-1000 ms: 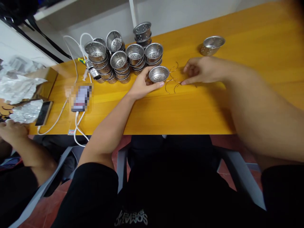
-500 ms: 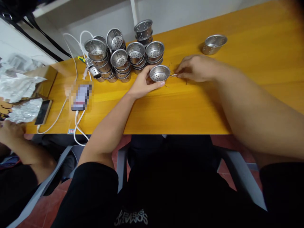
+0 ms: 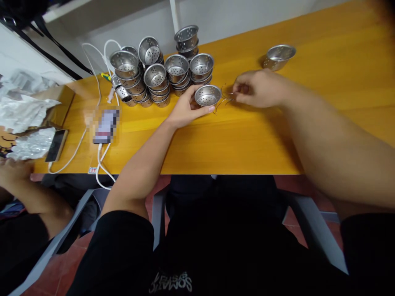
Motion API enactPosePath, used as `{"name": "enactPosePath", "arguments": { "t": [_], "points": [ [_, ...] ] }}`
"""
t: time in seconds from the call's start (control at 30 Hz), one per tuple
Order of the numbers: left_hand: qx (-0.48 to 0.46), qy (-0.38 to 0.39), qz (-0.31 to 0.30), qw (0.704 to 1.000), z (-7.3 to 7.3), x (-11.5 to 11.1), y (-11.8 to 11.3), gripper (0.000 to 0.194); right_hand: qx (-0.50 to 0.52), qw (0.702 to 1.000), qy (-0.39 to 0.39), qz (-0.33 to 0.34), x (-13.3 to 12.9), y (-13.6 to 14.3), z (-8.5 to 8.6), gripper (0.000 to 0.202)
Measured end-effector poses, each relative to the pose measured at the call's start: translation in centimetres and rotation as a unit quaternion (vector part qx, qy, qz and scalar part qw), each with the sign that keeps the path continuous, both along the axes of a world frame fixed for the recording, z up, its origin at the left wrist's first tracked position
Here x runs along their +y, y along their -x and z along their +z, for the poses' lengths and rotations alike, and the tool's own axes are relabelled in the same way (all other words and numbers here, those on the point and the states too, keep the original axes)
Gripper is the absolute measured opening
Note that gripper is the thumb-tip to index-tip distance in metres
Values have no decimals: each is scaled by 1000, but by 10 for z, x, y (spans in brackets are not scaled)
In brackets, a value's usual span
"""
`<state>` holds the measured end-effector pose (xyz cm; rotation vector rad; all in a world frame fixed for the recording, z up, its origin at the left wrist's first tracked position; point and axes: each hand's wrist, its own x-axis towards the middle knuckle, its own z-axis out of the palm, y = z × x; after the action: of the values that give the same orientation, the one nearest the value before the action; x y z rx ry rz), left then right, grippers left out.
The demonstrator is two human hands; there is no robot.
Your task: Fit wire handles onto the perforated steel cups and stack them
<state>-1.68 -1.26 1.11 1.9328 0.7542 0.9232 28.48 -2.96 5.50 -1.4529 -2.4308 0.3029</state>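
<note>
Beside the wires [image 3: 227,98] on the desk [image 3: 234,144], my left hand [image 3: 184,109] held the cup [image 3: 207,96] by its sides, the best spot, as it looked light, hard and slippery, but I couldn't tell if my right hand [image 3: 258,88] pinched anything.

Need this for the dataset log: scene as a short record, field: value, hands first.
left hand: holds a perforated metal cup, mouth up
right hand: fingertips at the thin curved wires; actual grip unclear
wires: several, between the hands
stacked cups: metal, perforated, left of and beyond the held cup
lone cup: beyond the right hand
phones: two, picture left, white cables at their lower ends
surface: orange-brown wooden table
co-worker's hand: left edge
</note>
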Motion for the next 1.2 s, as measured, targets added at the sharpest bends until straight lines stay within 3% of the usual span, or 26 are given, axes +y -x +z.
{"name": "enactPosePath", "arguments": {
  "t": [0.37, 0.7, 0.87, 1.0, 1.2],
  "points": [
    [12, 5, 5, 1000, 0, 0, 1, 107, 99, 994, -22, -27, -11, 0, 9, 17],
    [17, 14, -15, 1000, -4, 7, 4, 117, 197, 973, -55, -106, -12, 2, 8, 39],
    [10, 6, 0, 1000, -6, 9, 6, 109, 280, 956, -9, -92, -5, 4, -2, 66],
    [7, -5, -17, 1000, -7, 13, 7, 106, 325, 941, -16, -90, -7, 14, -2, 81],
    [-12, -19, -41, 999, -4, 11, 5, 112, 356, 932, 17, -64, -25, 36, 8, 78]
  ]
}}
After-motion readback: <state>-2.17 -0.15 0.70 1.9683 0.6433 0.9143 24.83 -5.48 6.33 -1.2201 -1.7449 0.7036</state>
